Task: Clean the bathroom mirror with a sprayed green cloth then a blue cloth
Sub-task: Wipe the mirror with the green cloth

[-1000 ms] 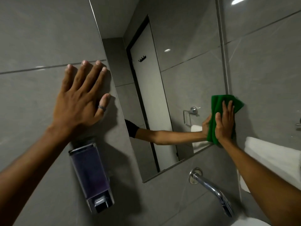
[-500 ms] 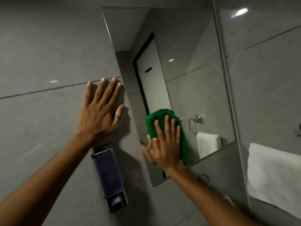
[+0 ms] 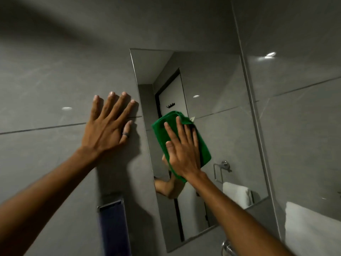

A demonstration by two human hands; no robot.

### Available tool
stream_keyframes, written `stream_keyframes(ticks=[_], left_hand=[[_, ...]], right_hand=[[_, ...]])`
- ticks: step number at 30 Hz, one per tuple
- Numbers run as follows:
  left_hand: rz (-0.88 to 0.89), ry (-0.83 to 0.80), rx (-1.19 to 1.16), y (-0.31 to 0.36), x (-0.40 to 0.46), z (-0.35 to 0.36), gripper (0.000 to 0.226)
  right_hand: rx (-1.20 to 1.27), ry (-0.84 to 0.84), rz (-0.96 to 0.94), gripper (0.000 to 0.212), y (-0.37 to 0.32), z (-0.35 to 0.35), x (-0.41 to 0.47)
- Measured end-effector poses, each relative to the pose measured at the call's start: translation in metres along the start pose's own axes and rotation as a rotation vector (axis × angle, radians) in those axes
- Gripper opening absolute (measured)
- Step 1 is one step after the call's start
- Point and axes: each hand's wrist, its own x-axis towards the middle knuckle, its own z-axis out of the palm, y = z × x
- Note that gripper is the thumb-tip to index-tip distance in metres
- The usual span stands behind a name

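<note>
Right hand (image 3: 184, 156) presses green cloth (image 3: 167, 130) flat on mirror (image 3: 221, 126), cloth long axis running upper-left to lower-right.

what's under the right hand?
The right hand lies flat on the folded green cloth, pressing it against the mirror. The cloth's edges show around the hand; the glass directly behind the cloth is covered, so its state cannot be seen.
</note>
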Motion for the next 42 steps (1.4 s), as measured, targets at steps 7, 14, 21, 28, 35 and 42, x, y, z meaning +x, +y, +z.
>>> stream_keyframes(ticks=[7, 14, 21, 28, 35, 42], left_hand=[[-0.004, 0.014, 0.006, 0.004, -0.002, -0.004, 0.073], [-0.016, 0.013, 0.025, 0.004, -0.001, -0.002, 0.072], [-0.015, 0.047, 0.059, 0.001, -0.001, 0.005, 0.071], [-0.021, 0.064, 0.059, 0.003, -0.001, 0.004, 0.071], [-0.024, 0.048, 0.074, 0.004, 0.000, 0.002, 0.070], [-0.028, 0.063, 0.058, 0.005, -0.001, 0.002, 0.070]], right_hand=[[0.034, 0.065, 0.215, 0.059, 0.114, -0.031, 0.039], [0.099, 0.118, 0.422, 0.061, 0.227, -0.062, 0.064], [0.104, 0.132, 0.406, 0.057, 0.227, -0.076, 0.147], [0.071, 0.167, 0.344, 0.057, 0.179, -0.080, 0.232], [0.051, 0.149, 0.140, 0.057, 0.082, -0.066, 0.250], [0.011, 0.100, -0.146, 0.055, -0.049, -0.046, 0.238]])
